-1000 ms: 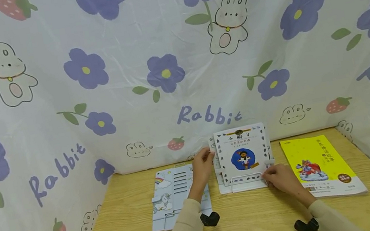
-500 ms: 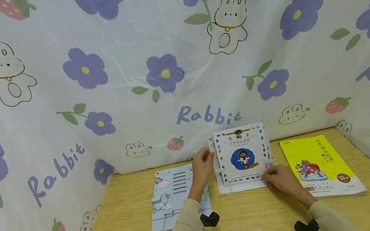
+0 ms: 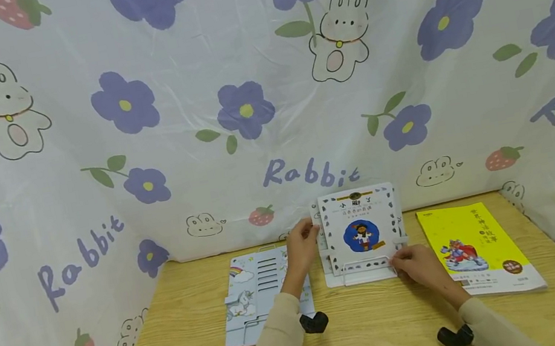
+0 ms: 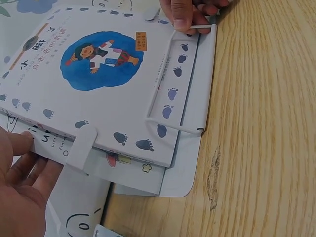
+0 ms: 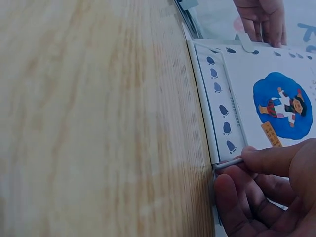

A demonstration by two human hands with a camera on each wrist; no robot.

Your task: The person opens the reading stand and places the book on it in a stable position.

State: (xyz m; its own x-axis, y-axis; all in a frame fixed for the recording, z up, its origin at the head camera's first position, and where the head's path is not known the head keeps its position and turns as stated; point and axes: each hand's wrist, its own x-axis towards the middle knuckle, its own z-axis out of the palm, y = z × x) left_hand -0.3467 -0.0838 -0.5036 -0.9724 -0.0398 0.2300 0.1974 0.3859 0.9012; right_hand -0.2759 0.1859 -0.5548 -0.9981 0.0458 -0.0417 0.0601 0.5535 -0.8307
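Note:
A white picture book (image 3: pixel 342 248) with footprints round its border and a blue picture leans on a white book stand (image 4: pixel 185 173). Its lower edge sits behind a white wire holder (image 5: pixel 229 163). My left hand (image 3: pixel 300 252) pinches the stand's left side edge, thumb in front and fingers behind, near a side clip (image 4: pixel 81 150) that laps the book. With thumb and fingers, my right hand (image 5: pixel 276 192) pinches the right end of the wire holder. The back of the stand is hidden by the book.
A second book stand (image 3: pixel 244 289), printed with a unicorn and rainbow, lies flat to the left, partly under my left forearm. A yellow book (image 3: pixel 460 228) lies right of my right hand. Behind the wooden table (image 3: pixel 371 335) hangs a flowered curtain (image 3: pixel 181 122).
The stand with the white book has shifted very slightly back, both hands keeping their hold on it. The head view has drifted a little.

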